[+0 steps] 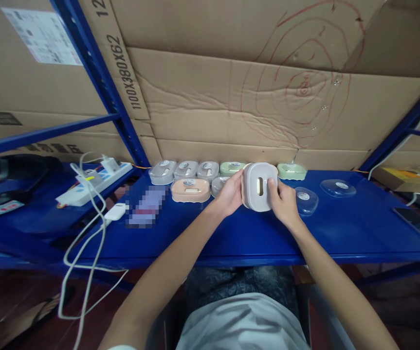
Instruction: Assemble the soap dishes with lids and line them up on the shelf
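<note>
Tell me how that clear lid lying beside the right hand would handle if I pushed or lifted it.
The clear lid looks thin and glossy, so probably light and a bit slippery on the smooth blue shelf; a push would likely slide it. It lies flat and low, so tipping or rolling seems unlikely. Its shallow rim may be awkward to pinch.

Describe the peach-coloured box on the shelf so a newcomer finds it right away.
On the blue shelf, a row of small lidded boxes lines the cardboard wall. The peach-coloured box sits just in front of that row, left of the left hand. It alone is peach; its neighbours are grey or green.
</note>
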`<state>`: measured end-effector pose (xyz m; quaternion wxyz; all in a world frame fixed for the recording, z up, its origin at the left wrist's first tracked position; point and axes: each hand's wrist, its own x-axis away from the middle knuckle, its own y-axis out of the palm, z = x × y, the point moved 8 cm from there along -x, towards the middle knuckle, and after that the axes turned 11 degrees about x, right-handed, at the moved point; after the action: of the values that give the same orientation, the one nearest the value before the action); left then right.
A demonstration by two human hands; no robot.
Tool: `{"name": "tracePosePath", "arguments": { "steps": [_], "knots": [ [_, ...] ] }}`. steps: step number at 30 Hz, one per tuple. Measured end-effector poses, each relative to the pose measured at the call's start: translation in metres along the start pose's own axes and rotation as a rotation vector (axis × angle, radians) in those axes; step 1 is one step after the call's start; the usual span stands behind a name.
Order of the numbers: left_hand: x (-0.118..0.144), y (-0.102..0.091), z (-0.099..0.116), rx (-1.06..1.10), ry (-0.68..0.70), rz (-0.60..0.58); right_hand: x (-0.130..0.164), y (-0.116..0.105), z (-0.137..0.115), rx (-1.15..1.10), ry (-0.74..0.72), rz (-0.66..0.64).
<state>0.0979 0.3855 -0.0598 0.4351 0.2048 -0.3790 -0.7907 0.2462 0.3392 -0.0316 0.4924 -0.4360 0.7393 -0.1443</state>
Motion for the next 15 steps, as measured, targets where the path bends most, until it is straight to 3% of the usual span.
{"name": "tracePosePath", "arguments": {
  "steps": [8, 15],
  "knots": [
    [0.009, 0.019, 0.002, -0.104, 0.102, -0.140, 0.002, -0.001, -0.003, 0.056, -0.005, 0.032],
    [0.008, 0.003, 0.005, -0.238, 0.189, 0.008, 0.004, -0.001, -0.003, -0.077, -0.012, 0.057]
  ]
}}
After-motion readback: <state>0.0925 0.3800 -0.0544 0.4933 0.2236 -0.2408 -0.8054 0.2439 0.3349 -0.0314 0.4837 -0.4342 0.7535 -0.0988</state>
